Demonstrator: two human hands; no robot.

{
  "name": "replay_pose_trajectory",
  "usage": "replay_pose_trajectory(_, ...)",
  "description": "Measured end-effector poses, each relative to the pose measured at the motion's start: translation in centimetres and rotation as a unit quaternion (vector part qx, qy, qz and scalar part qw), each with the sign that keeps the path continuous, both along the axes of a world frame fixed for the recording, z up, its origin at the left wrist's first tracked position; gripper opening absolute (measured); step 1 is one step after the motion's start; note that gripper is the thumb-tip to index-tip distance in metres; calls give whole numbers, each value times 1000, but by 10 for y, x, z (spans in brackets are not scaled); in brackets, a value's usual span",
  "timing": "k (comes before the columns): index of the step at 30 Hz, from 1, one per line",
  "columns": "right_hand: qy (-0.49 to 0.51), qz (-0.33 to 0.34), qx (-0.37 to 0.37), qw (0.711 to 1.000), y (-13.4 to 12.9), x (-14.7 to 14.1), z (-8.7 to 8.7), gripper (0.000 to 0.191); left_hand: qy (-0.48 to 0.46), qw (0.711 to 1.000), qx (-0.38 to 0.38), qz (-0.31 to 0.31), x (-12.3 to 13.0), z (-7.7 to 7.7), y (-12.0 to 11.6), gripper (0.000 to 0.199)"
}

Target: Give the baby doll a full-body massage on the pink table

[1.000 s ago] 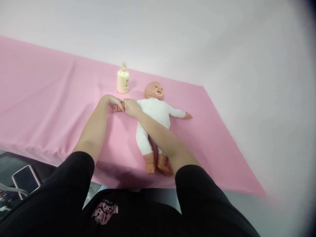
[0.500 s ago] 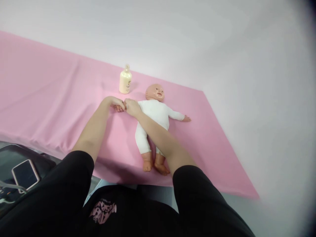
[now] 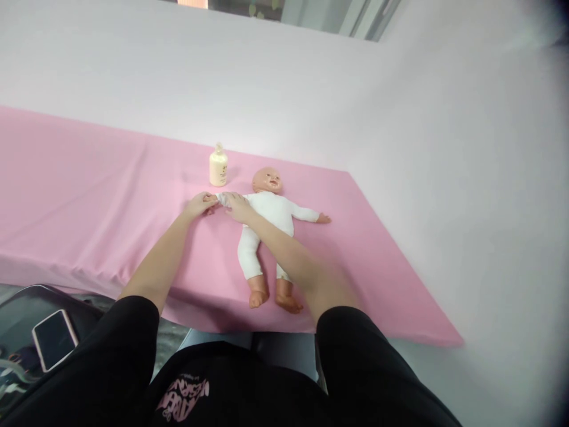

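A baby doll (image 3: 272,209) in a white suit lies on its back on the pink cloth (image 3: 364,261), arms spread, face up. My left hand (image 3: 200,205) has its fingers closed round the doll's small hand at the left. On the same white sleeve rests my right hand (image 3: 237,206), nearer the doll's shoulder, its fingers laid over the arm. Beyond my hands a cream pump bottle (image 3: 218,168) stands upright, touching neither hand.
A phone (image 3: 54,340) lies on a dark seat (image 3: 33,296) at the lower left. A pale wall (image 3: 133,71) rises behind the cloth, with a window (image 3: 311,15) at the top.
The camera view has tilted up, showing the window. My right hand has moved from the doll's hand up its arm towards the shoulder. My left hand still holds the doll's hand.
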State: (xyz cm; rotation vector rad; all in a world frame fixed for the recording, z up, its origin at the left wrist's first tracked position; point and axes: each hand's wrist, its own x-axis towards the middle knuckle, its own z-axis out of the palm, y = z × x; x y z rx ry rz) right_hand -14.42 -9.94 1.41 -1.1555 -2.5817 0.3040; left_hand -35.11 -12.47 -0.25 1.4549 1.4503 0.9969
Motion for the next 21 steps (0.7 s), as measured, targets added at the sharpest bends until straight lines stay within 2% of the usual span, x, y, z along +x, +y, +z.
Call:
replay_pose_trajectory(4, 39, 14, -1, 999, -20, 58, -1, 55, 24, 992, 15, 121, 4, -2, -1, 27)
replay_pose_trajectory(7, 51, -58, 13, 997, -38, 107, -4, 52, 83, 980, 33, 180, 2, -7, 5, 26)
replay_pose_trajectory(10, 88, -110, -32, 990, -50, 140, -8, 56, 187, 960, 60, 201, 1, -11, 10, 30)
replay_pose_trajectory(13, 104, -138, -59, 983, -55, 150, -13, 60, 267, 940, 89, 190, 3, -12, 10, 30)
replay_pose_trajectory(17, 129, -159, -63, 977, -50, 147, -19, 61, 345, 919, 93, 167, 11, -11, 3, 27)
replay_pose_trajectory(21, 181, -132, -76, 971, -40, 159, -25, 56, 394, 899, 98, 164, 21, -3, -4, 40)
